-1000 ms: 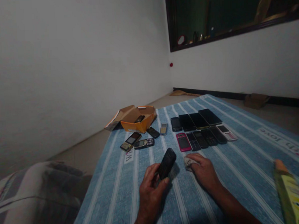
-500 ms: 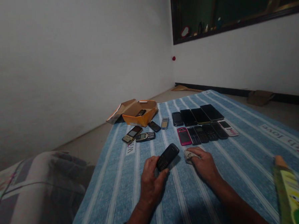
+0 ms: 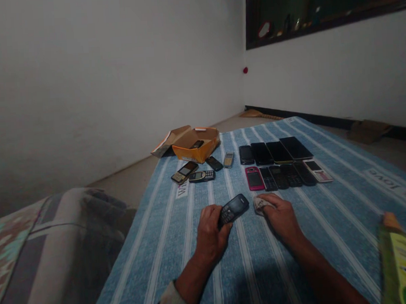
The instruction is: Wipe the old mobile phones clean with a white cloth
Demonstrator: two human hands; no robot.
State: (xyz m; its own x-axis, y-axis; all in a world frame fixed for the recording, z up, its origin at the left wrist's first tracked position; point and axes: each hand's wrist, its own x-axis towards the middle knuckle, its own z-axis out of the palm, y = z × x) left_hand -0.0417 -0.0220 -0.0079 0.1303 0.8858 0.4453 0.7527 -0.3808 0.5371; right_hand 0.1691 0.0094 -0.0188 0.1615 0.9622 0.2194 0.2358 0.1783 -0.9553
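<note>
A dark keypad phone (image 3: 234,208) is held in my left hand (image 3: 211,231), its screen and keys facing up. My right hand (image 3: 279,211) pinches a crumpled pale cloth (image 3: 260,205) just right of that phone, with a small gap between them. Beyond my hands, two rows of phones lie on the striped blue cloth, among them a pink one (image 3: 254,179) and a white one (image 3: 319,171). Further left are several loose phones, such as a silver one (image 3: 228,159) and a dark-and-light one (image 3: 202,175).
An open orange box (image 3: 198,153) with a phone inside stands at the cloth's far left. A green and yellow bottle (image 3: 402,259) lies at the right edge. Draped fabric (image 3: 68,250) is at the left, below the wall.
The view has shifted slightly. The phone in my left hand has tilted, so its screen and keys look lighter. Both hands keep their holds.
</note>
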